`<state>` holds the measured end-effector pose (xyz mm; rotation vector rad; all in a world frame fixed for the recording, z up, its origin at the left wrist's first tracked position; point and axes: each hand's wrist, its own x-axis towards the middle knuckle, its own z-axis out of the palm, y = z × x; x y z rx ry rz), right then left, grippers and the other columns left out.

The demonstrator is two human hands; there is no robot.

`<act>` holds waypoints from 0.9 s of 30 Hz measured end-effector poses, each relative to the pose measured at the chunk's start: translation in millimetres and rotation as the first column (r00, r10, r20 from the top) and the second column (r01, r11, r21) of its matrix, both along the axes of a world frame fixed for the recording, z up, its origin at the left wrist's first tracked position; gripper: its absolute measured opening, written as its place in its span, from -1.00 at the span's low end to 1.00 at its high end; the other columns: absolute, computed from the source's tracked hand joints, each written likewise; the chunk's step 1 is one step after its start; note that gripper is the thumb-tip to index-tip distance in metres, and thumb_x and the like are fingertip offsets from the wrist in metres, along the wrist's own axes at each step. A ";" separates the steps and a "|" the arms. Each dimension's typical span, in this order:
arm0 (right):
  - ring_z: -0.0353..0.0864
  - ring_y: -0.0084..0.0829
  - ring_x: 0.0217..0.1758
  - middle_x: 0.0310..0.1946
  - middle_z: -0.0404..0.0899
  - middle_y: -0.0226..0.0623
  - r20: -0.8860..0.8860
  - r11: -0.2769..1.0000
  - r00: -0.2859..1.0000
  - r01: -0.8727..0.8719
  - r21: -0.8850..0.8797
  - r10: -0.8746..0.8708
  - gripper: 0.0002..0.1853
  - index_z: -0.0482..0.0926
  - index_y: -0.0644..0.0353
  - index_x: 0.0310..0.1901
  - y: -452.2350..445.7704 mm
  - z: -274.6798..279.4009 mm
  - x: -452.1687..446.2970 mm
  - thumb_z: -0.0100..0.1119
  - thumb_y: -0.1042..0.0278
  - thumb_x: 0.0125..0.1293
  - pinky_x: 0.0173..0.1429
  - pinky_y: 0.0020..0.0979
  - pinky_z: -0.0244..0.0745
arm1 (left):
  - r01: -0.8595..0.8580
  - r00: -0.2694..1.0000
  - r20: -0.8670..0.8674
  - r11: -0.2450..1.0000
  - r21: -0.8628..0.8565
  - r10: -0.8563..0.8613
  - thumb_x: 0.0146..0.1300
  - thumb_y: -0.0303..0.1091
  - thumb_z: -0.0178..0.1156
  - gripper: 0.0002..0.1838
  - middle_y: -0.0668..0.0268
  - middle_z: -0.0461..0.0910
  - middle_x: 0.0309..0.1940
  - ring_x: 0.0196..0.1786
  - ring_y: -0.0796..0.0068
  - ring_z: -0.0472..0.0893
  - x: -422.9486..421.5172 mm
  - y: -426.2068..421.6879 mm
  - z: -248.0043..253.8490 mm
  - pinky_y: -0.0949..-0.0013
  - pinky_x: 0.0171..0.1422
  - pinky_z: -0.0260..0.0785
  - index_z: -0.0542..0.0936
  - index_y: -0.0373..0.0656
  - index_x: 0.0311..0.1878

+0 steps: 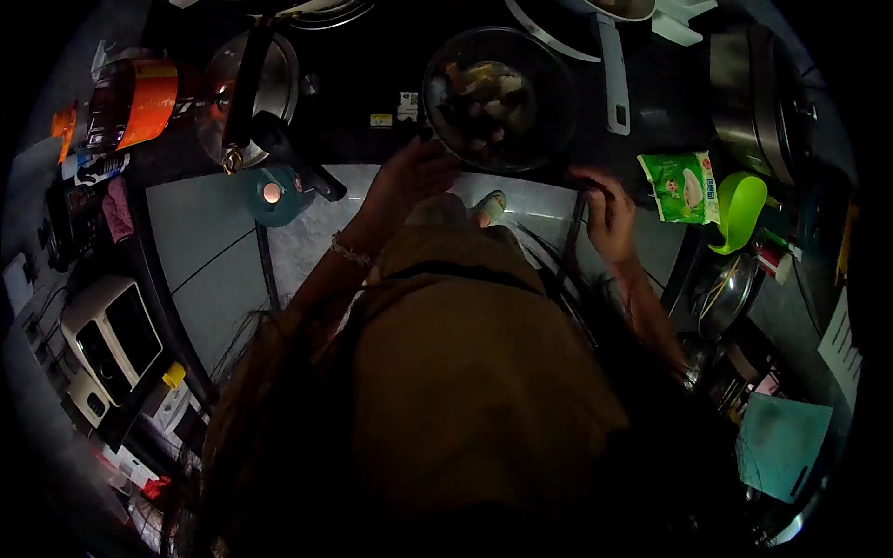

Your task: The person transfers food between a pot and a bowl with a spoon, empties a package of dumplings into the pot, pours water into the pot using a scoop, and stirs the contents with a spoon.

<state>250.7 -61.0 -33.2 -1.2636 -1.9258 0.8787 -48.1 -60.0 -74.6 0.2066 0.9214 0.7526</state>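
A round, clear glass bowl (502, 98) with pale and brownish chunks of food (493, 100) in it sits on the dark counter in front of me. My left hand (419, 175), with a bracelet at the wrist, is by the bowl's lower left rim, its fingers stretched out and nothing seen in them. To the right of the bowl, at the counter's edge, my right hand (606, 212) has loosely curved fingers held apart, and it looks bare of any object. Whether the left fingertips touch the glass is too dark to tell.
A grey-handled pan (614, 79) stands at the back right. A green packet (684, 188) and a lime-green scoop-like item (741, 209) lie right. On the left are an orange-labelled bottle (149, 104), a round lid (219, 93) and a black handle (312, 167) over the counter edge.
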 end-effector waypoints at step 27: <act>0.58 -0.42 -0.27 -0.32 0.57 -0.15 -0.445 0.791 0.732 0.210 -0.574 -0.517 -0.59 0.43 0.35 -0.07 18.5 -12.4 -15.2 -0.22 0.11 0.41 -0.13 -0.44 0.51 | -0.047 0.996 -0.077 0.997 0.063 0.052 0.28 0.14 -0.14 -0.28 -0.01 0.34 0.15 0.18 0.14 0.38 -1.0 -15.8 14.3 0.18 0.30 0.15 0.16 -0.31 0.27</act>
